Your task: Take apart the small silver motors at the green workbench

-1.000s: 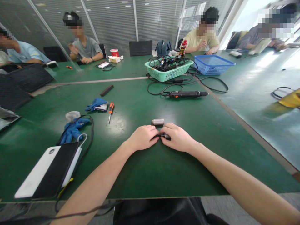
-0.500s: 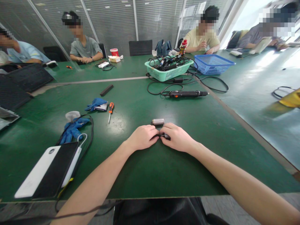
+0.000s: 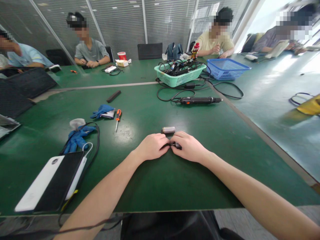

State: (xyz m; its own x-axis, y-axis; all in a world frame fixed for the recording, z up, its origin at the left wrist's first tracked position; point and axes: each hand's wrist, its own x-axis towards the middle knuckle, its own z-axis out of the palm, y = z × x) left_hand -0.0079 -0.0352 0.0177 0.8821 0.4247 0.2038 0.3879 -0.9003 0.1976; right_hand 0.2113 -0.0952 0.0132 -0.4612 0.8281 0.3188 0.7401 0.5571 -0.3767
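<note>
Both my hands rest on the green table [image 3: 160,186], knuckles up, meeting at the middle. My left hand [image 3: 152,146] and my right hand [image 3: 190,146] are closed, and between their fingertips they pinch a small black part [image 3: 175,145] whose shape is mostly hidden. Just beyond the fingers lies a small grey metal cylinder [image 3: 168,130], untouched.
To the left lie an orange-handled screwdriver [image 3: 117,119], blue gloves [image 3: 77,138], and a white and black device [image 3: 52,181] with a cable. Farther back are a black electric screwdriver [image 3: 200,100], a green basket [image 3: 180,73] and a blue basket [image 3: 226,68]. Other people sit around the far tables.
</note>
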